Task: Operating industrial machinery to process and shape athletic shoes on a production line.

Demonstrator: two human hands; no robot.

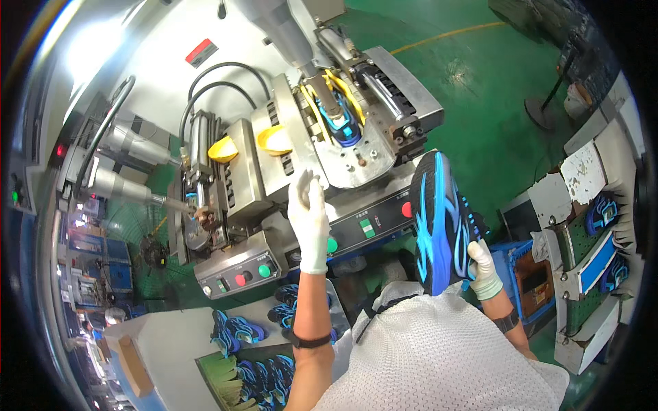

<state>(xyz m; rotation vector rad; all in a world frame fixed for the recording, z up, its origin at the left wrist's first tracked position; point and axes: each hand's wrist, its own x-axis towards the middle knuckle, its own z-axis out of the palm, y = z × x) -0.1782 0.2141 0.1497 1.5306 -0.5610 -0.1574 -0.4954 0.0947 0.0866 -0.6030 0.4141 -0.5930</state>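
My right hand (pixel 484 272), in a white glove, grips a sports shoe (pixel 436 226) at its lower end. The shoe stands on end with its black and blue sole turned toward me. My gloved left hand (pixel 308 205) is raised in front of the metal press (pixel 356 163), its fingers stretched upward with nothing seen in them. Another blue shoe (pixel 343 128) sits in the press, between yellow pads (pixel 351 94) and under a thick grey ram (pixel 281 34). Left of it, two yellow cupped pads (pixel 274 140) show at the neighbouring station.
A control panel (pixel 367 227) with green and red buttons runs along the machine's front; a second panel (pixel 241 268) is at left. Several blue shoes (pixel 264 380) lie on a tray below. At right stand a blue crate (pixel 510 274) and a rack (pixel 589 267) with shoes.
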